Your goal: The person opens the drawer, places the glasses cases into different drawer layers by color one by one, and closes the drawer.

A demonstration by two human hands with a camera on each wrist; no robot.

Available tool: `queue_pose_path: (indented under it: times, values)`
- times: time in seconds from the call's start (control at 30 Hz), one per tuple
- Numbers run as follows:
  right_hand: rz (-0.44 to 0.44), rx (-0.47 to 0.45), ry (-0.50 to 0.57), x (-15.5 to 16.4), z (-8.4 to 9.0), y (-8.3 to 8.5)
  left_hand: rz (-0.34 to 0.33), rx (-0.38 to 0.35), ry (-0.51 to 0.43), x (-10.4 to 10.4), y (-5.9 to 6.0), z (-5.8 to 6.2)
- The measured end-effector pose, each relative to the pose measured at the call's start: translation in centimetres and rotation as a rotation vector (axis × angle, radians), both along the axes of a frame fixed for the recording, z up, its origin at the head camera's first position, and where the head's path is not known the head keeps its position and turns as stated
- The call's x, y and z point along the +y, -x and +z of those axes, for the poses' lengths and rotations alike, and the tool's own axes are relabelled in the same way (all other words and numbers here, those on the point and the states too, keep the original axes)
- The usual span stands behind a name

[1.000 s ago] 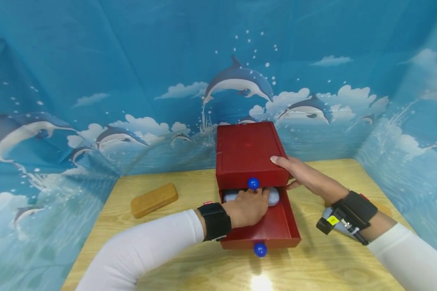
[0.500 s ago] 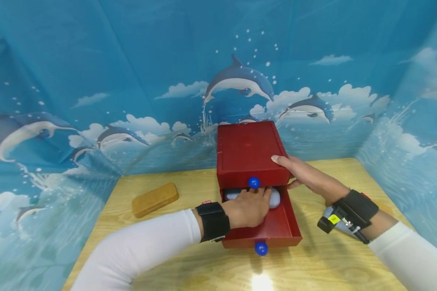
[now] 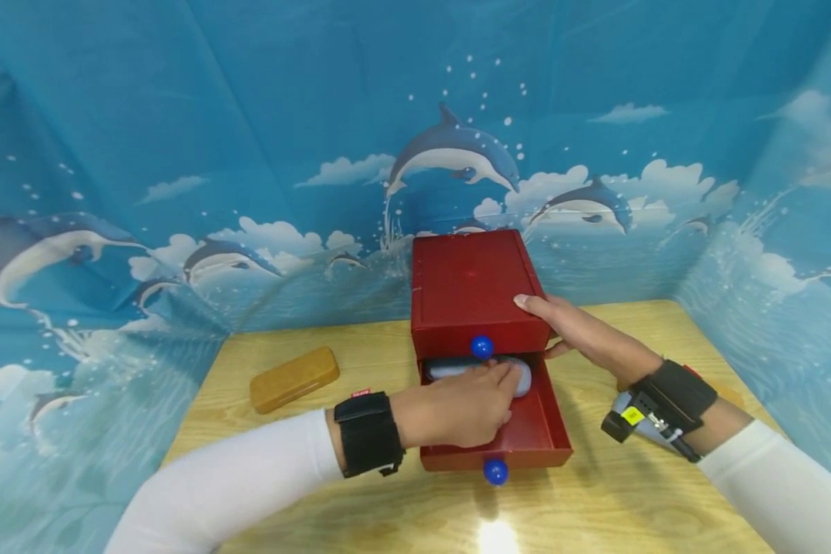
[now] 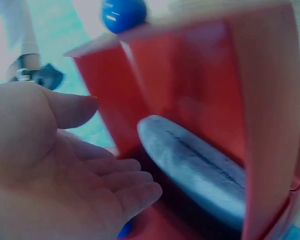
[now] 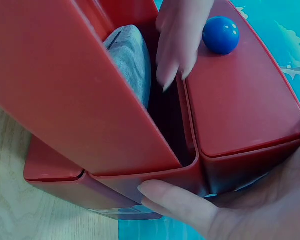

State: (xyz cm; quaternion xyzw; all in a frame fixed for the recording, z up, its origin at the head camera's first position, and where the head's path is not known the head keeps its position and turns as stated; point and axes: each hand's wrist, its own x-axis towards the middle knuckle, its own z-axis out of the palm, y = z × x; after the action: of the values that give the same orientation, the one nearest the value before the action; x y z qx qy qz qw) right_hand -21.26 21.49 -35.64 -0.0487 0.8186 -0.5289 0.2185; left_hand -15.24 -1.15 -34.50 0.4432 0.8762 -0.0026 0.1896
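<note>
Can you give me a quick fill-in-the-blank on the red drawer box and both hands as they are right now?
1. The grey case lies inside the pulled-out ____ drawer of the red box.
2. The right hand rests on the box's ____.
3. The knob on the open drawer's front is ____.
4. The tan case lies on the table, to the box's ____.

Missing words: lower; top; blue; left

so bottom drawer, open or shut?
Open. The lower drawer is pulled out of the red box, its tray exposed with a grey case lying inside.
</note>
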Motion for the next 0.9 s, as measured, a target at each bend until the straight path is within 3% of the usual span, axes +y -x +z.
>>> queue_pose_path:
  times: [0.23,0.37,0.47,0.67,0.9]
  values:
    - [0.002,0.005,-0.006,0.0,0.0,0.0,-0.135,-0.005,-0.036,-1.3,-1.0,2.2]
    - [-0.005,0.005,-0.010,0.0,0.0,0.0,-0.157,0.008,-0.163,-2.1,-0.8,3.3]
    - [-0.009,0.004,-0.015,0.0,0.0,0.0,-0.144,0.059,-0.277,-2.8,-0.3,3.7]
    - [0.000,0.005,-0.013,0.0,-0.1,0.0,-0.044,0.189,-0.456,-4.1,2.0,4.0]
    - [-0.006,0.007,-0.012,0.1,-0.1,-0.1,0.196,0.258,-0.598,-5.6,6.3,2.8]
